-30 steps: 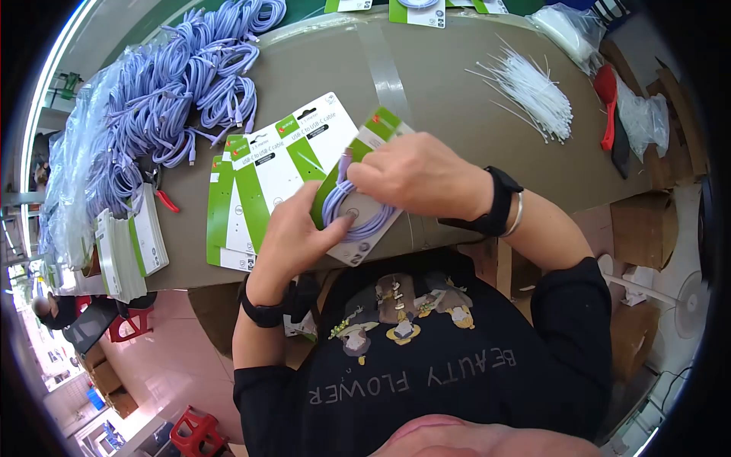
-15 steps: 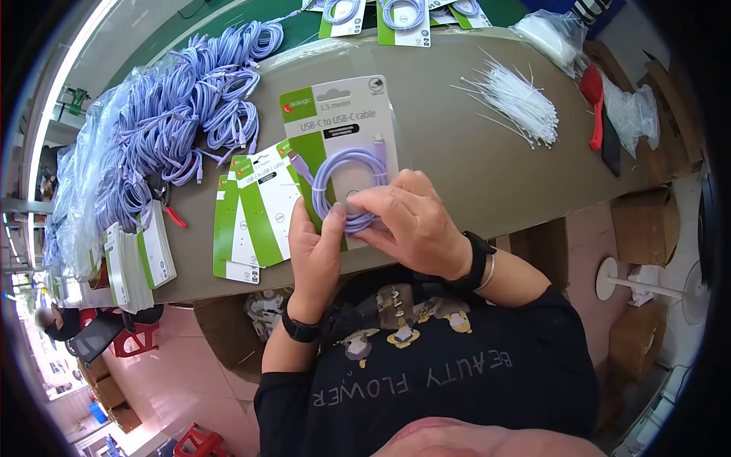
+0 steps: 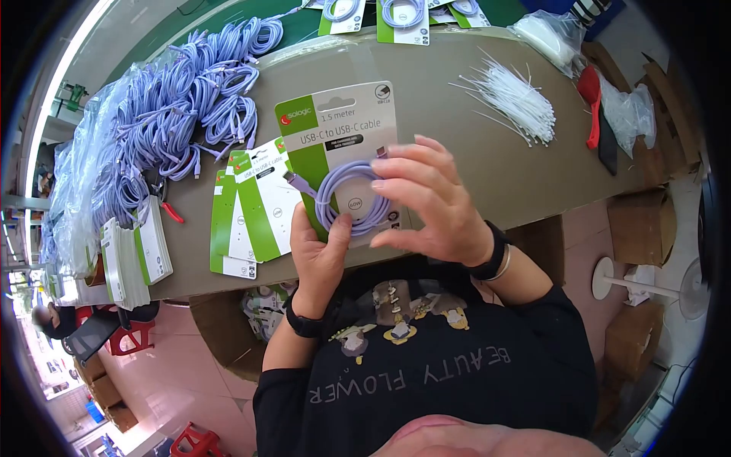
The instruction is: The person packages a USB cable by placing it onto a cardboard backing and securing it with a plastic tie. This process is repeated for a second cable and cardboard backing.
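Note:
A green and white cable card (image 3: 346, 122) is held above the table, with a coiled lilac cable (image 3: 327, 183) lying on its lower half. My left hand (image 3: 318, 251) grips the card's lower edge, its thumb pressing on the bottom of the coil. Beside the coil's right side, my right hand (image 3: 438, 209) is spread, fingers apart and thumb stretched out; its fingertips overlap the card's right edge, and contact is unclear. Several flat cards (image 3: 263, 206) lie fanned out left of the held one. White cable ties (image 3: 514, 103) form a loose heap at the right.
Many lilac cables (image 3: 183, 99) are piled at the left beside stacked cards (image 3: 122, 263) and red-handled pliers (image 3: 173, 212). A red-handled tool (image 3: 592, 107) and plastic bag (image 3: 628, 118) lie at the right. Finished-looking cable cards (image 3: 403, 34) are at the table's far side.
My right hand has opened and moved off the coil towards the right. The held card has tilted slightly, and its coil now shows more fully.

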`<state>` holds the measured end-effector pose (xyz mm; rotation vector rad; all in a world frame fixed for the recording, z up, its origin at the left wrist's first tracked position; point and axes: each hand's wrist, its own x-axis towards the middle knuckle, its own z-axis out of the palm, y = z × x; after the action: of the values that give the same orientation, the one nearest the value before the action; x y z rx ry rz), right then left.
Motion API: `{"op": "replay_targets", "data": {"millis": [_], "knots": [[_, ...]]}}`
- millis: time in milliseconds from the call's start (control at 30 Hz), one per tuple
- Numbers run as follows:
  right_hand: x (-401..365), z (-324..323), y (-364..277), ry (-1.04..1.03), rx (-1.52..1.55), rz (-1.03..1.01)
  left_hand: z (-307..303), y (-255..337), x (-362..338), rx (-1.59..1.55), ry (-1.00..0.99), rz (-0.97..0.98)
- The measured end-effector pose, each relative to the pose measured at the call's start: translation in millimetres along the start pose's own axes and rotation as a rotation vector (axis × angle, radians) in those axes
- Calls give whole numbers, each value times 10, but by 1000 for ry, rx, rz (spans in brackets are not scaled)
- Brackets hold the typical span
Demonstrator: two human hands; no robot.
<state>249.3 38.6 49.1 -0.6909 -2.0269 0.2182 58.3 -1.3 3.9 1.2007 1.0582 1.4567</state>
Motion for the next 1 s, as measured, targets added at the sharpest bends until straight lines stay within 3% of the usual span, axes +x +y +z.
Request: {"op": "replay_targets", "data": {"millis": [100,300,400,467,600,700,867,1000], "knots": [[30,37,-104,-147,-171,-15,41,35,14,-23,-38,-28],[-93,176,-3,-179,-125,62,32,-37,-4,4,-56,-125],[-37,-73,128,-162,-85,105,35,-30,43,-34,-84,-159],[-16,-399,361,-92,-309,134,37,-8,73,-136,-99,-214],[-364,-1078,1041,-283,-660,477,-31,-15,82,-257,-121,-326],[-635,-1283,1298,-443,-753,594,-43,-25,99,-353,-130,-384],[-685,-1251,1430,-388,-669,582,-82,-72,83,-416,-144,-392],[-632,-1197,1431,-305,-774,642,-137,-99,57,-388,-123,-353]]}}
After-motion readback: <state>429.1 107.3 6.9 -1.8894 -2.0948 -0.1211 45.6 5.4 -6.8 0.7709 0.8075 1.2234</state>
